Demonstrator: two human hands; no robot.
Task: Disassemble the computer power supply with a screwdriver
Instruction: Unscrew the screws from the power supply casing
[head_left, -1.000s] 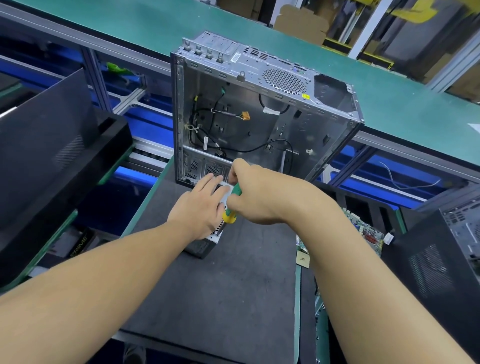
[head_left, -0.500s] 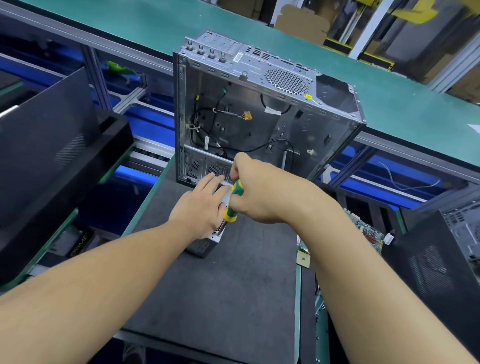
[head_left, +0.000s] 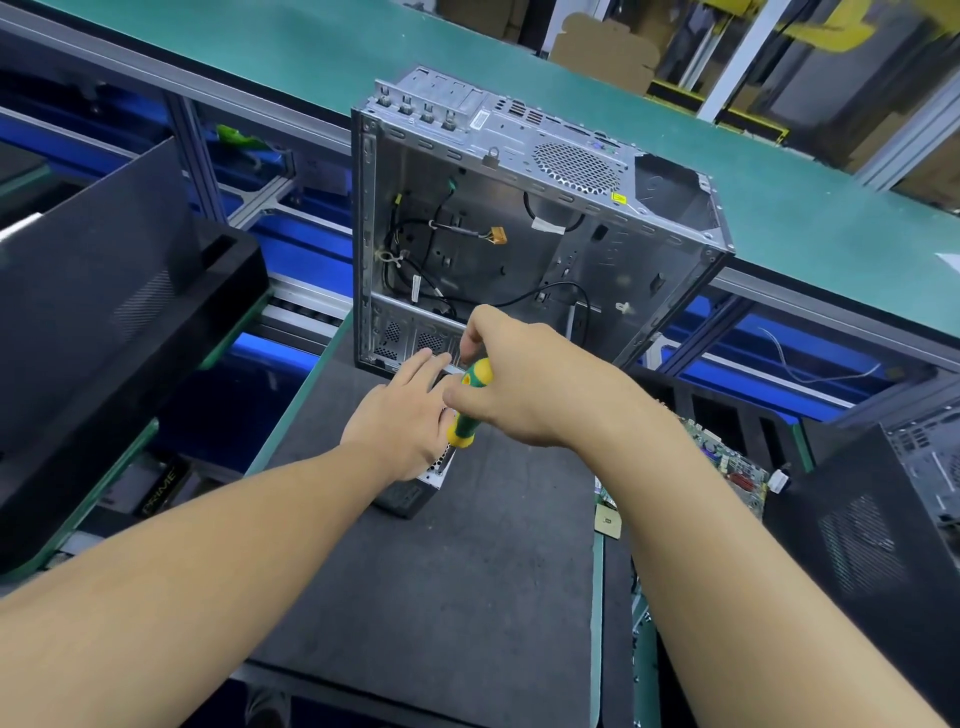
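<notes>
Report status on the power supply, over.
Left grip flat on power supply. Right grip holds screwdriver, tip hidden. Open computer case stands just behind it.

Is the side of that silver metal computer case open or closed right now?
Open: the silver metal computer case has no side panel, and loose black cables show inside.

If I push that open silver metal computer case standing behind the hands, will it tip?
Likely tippy: the open silver metal computer case stands upright on a narrow end. Probably light, since it holds only a few black cables.
</notes>
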